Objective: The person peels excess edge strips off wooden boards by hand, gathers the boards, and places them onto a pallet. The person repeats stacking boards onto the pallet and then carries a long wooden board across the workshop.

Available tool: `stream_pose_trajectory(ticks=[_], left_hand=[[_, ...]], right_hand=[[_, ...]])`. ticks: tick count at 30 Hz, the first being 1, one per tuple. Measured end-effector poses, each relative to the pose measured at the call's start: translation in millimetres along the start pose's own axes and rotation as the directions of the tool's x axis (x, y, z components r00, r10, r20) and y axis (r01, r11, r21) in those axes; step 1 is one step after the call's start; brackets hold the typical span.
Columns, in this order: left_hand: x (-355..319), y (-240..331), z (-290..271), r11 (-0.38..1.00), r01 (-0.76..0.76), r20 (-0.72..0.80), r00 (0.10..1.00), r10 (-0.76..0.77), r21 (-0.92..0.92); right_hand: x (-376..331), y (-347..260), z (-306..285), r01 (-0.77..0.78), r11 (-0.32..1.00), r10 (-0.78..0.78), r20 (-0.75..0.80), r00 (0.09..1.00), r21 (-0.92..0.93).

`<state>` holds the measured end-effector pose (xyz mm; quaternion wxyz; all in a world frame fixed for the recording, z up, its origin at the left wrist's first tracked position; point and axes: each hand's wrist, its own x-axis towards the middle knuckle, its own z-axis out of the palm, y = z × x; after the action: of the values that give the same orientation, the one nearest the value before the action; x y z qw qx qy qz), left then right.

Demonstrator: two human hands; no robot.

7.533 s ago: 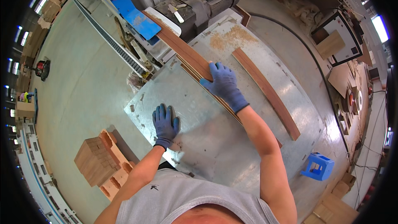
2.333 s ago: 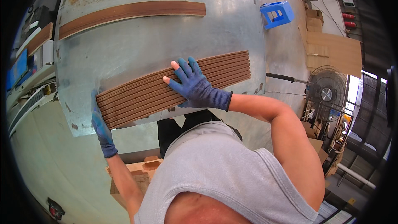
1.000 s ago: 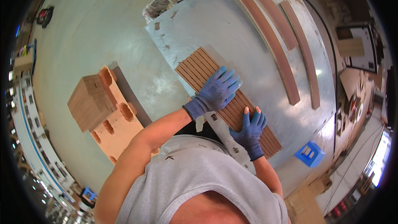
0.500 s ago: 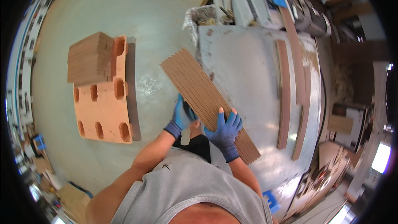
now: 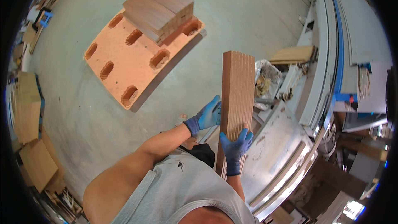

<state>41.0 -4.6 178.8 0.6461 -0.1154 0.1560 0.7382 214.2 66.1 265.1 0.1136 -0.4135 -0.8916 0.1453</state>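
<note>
Both my gloved hands hold a bundle of long brown wooden slats [image 5: 239, 91], pressed together with their narrow edges showing as lines. It points away from me, its near end by my body. My left hand [image 5: 209, 114] presses on the bundle's left face, its fingertips partly hidden behind it. Lower down, my right hand [image 5: 235, 144] lies across the lined face with thumb and fingers spread, gripping it. Ahead to the left, a stack of similar brown boards [image 5: 159, 6] rests on the far part of an orange-tan pallet [image 5: 128, 64] with oblong holes.
A metal-topped table [image 5: 267, 149] stands at my right, with long wooden strips [image 5: 282, 174] along its far side. A lined waste bin [image 5: 268, 74] is beyond the bundle, near a long grey machine with a blue rail [image 5: 340, 37]. Board piles [image 5: 38, 164] stand at the left.
My view and body have turned left, so the pallet now lies more ahead. The bundle has swung from slanted to nearly straight ahead and moved off from above the table.
</note>
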Motion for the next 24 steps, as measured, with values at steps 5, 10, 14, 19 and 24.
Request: stream_pose_trajectory(ticks=[5,10,14,19,24], left_hand=[[-18.0,71.7,-14.0,0.895,-0.423,-0.059,0.899,0.435,0.144],[-36.7,149.1,-57.2,0.774,-0.582,-0.020,0.796,0.605,0.249],[-73.0,234.1,-77.0,0.765,-0.637,-0.165,0.748,0.642,0.090],[-109.2,328.4,-147.2,0.701,-0.707,-0.119,0.707,0.697,-0.097],[-134.8,414.9,-195.4,0.591,-0.806,-0.342,0.559,0.755,-0.012]], right_hand=[[77.6,-79.7,55.2,0.180,0.883,-0.231,0.068,0.971,0.433],[128.7,-181.4,129.5,-0.032,0.766,-0.276,0.373,0.886,0.642],[171.3,-248.9,205.4,-0.174,0.649,-0.402,0.527,0.748,0.741],[215.3,-351.4,299.9,-0.291,0.526,-0.544,0.579,0.608,0.799],[249.8,-450.7,372.0,-0.325,0.568,-0.644,0.654,0.398,0.757]])
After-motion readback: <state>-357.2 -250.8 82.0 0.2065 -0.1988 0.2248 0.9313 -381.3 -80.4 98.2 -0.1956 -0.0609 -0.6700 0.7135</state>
